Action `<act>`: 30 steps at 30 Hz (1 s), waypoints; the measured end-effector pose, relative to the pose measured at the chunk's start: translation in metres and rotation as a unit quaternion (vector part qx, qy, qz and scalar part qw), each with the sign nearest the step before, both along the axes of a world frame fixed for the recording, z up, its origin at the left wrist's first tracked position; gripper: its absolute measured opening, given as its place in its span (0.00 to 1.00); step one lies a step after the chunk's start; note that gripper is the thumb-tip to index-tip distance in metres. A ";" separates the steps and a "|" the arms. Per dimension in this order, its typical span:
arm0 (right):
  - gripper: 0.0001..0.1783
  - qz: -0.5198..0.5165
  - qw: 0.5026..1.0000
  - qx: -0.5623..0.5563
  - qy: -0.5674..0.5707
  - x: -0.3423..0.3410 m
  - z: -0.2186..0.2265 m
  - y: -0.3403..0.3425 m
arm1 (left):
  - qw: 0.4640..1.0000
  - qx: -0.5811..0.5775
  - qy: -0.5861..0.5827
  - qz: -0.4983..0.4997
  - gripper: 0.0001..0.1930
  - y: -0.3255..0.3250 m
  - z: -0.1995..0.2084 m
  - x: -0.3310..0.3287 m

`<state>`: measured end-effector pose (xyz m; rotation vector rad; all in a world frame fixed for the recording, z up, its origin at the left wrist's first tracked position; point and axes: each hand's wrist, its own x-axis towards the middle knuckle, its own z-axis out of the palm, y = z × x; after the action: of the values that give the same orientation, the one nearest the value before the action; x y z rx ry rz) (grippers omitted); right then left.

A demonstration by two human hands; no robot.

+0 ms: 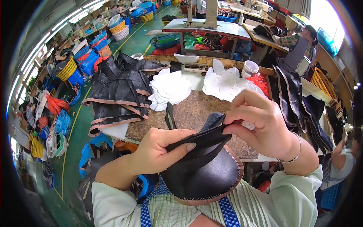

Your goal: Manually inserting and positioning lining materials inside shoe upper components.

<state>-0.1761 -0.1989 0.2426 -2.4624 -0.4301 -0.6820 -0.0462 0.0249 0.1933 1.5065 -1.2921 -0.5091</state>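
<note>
Presently, 2 bare hands on 1 workpiece. Left hand [159, 151]: thumb on the near face, index finger along the top, edge of the black leather piece [208, 178] gripped between. Right hand [257, 119]: thumb and index finger pinched on the far right corner of the same edge; a bracelet [295, 155] sits at that wrist. The piece spans the gap between both sets of fingers; its broad rounded part hangs below them, toward the body, with a tan border and pale zigzag stitching. A narrow dark strap [170, 116] stands up just beyond the left index finger.

Under and past the fingers: brown work board [193, 108]. Farther, beyond the left fingers: white petal-shaped pieces [170, 87], with stacked black pieces [117, 89] to their left. Beyond the right fingers: a 2nd white pile [227, 81], then a white tub [250, 69]. Right of the right fingers: long black pieces [293, 94]. Farthest, ahead and right: a seated co-worker [298, 47].
</note>
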 end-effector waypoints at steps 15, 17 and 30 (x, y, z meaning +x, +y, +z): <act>0.12 0.089 0.992 -0.082 0.015 0.016 0.000 -0.010 | 0.997 0.039 -0.059 0.022 0.09 0.004 0.002 0.011; 0.16 0.052 0.988 0.124 0.081 0.015 -0.006 -0.007 | 0.989 0.093 -0.108 0.023 0.09 0.006 0.008 0.014; 0.09 0.251 0.947 -0.052 0.194 0.067 -0.011 0.006 | 0.966 0.175 -0.163 -0.094 0.12 0.011 0.031 0.032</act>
<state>-0.1093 -0.1930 0.2314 -2.3551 -0.9039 0.0377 -0.0137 0.0357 0.2240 1.8247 -1.6773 -0.6589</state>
